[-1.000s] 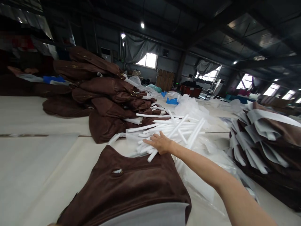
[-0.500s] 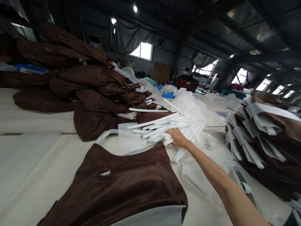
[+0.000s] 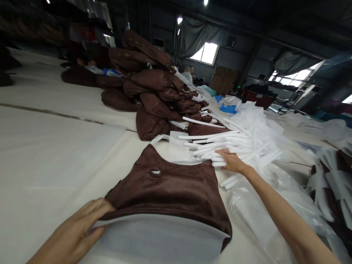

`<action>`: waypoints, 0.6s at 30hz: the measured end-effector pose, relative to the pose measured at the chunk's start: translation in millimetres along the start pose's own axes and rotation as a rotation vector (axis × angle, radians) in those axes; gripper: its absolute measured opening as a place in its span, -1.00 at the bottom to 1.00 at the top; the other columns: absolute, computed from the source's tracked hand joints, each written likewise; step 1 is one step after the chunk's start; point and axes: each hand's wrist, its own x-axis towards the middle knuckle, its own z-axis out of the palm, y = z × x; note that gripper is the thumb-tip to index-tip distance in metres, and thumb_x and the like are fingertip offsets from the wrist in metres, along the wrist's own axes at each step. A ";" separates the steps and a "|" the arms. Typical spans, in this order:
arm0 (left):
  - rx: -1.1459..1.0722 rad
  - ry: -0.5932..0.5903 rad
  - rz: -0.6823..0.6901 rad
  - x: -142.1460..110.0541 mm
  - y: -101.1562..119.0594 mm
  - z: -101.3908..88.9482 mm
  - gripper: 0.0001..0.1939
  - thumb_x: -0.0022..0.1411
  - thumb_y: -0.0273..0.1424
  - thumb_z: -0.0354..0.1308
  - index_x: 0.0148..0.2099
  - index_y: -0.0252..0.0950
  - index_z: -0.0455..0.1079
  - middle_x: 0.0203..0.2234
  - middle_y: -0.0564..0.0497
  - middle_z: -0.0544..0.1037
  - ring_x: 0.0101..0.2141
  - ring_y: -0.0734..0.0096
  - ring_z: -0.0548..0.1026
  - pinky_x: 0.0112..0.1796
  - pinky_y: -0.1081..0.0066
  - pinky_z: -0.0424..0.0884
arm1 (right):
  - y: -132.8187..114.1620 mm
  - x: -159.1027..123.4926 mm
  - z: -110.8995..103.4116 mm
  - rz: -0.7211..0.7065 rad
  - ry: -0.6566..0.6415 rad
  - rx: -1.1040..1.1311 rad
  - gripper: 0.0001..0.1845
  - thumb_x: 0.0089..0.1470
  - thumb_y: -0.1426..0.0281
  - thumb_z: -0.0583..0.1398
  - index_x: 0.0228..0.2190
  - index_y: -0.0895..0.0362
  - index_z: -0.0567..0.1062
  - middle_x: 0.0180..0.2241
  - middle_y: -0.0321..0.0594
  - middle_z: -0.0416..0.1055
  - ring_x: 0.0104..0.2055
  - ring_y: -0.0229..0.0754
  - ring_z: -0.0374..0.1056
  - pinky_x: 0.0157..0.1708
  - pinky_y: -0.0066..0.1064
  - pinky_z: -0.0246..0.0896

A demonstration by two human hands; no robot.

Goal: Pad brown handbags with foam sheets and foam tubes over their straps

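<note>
A dark brown handbag [image 3: 176, 196] lies on the table in front of me, a light grey sheet [image 3: 165, 238] showing along its near edge. My left hand [image 3: 78, 233] pinches the bag's near left edge together with the sheet, thumb below and fingers on top. Beyond the bag's right shoulder, my right hand [image 3: 232, 161] is closed around the ends of white foam tubes [image 3: 217, 138] in a loose heap. How many tubes it grips is hidden. A thin white foam sheet [image 3: 178, 146] lies between the bag and the heap.
Stuffed brown bags [image 3: 154, 121] are piled beyond, at centre left. Clear plastic film [image 3: 255, 205] spreads under my right forearm, and wrapped brown pieces [image 3: 334, 183] stand at the right. Blue scraps [image 3: 228, 108] lie farther back. A person [image 3: 88, 47] is at the far left.
My left hand has come into view at the bag's near left edge, and the grey sheet there is lifted. My right hand stays at the tubes. The view has swung left.
</note>
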 end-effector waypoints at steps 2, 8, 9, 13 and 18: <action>-0.013 -0.007 -0.078 3.4 13.0 -6.3 -0.73 0.19 -0.24 -0.05 -0.17 0.21 0.42 -0.30 0.22 0.56 -0.25 0.22 0.52 -0.26 0.31 0.48 | 5.9 -7.6 -14.8 -0.004 -0.070 0.019 0.01 -0.19 0.38 0.39 0.28 0.07 0.16 0.26 0.12 0.15 0.31 0.24 0.06 0.14 0.13 0.07; 0.043 -0.179 -0.122 24.4 47.8 -28.5 -0.78 0.19 -0.32 -0.07 -0.20 -0.18 0.37 -0.27 -0.01 0.49 -0.17 0.22 0.47 -0.13 0.35 0.39 | 1.9 -51.9 -57.5 -0.070 -0.015 0.094 0.02 -0.13 0.14 0.38 0.29 0.06 0.15 0.32 0.10 0.04 0.37 0.28 -0.11 0.21 0.26 -0.09; 0.047 -0.199 -0.123 25.8 49.2 -30.1 -0.78 0.18 -0.34 -0.07 -0.20 -0.20 0.36 -0.26 -0.03 0.48 -0.15 0.22 0.46 -0.11 0.35 0.38 | -7.4 -66.0 -62.1 -0.095 0.031 0.107 -0.02 -0.10 0.09 0.36 0.29 0.06 0.17 0.32 0.07 0.05 0.37 0.27 -0.11 0.23 0.27 -0.14; 0.076 -0.235 -0.130 27.3 48.8 -29.8 -0.80 0.15 -0.39 -0.05 -0.19 -0.22 0.34 -0.23 -0.05 0.46 -0.13 0.21 0.45 -0.11 0.34 0.37 | -74.9 -136.8 -61.4 -0.155 0.166 0.214 -0.20 0.08 0.00 0.23 0.26 0.02 0.21 0.28 -0.04 0.15 0.33 0.16 0.04 0.27 0.12 -0.06; 0.177 -0.269 -0.106 34.1 54.6 -29.5 -0.78 0.10 -0.42 -0.03 -0.18 -0.24 0.32 -0.23 -0.06 0.45 -0.13 0.20 0.45 -0.12 0.33 0.35 | -157.1 -186.9 -11.0 -0.125 0.211 0.254 -0.18 0.11 0.03 0.21 0.28 0.07 0.13 0.21 0.01 0.25 0.22 0.15 0.20 0.15 0.01 0.18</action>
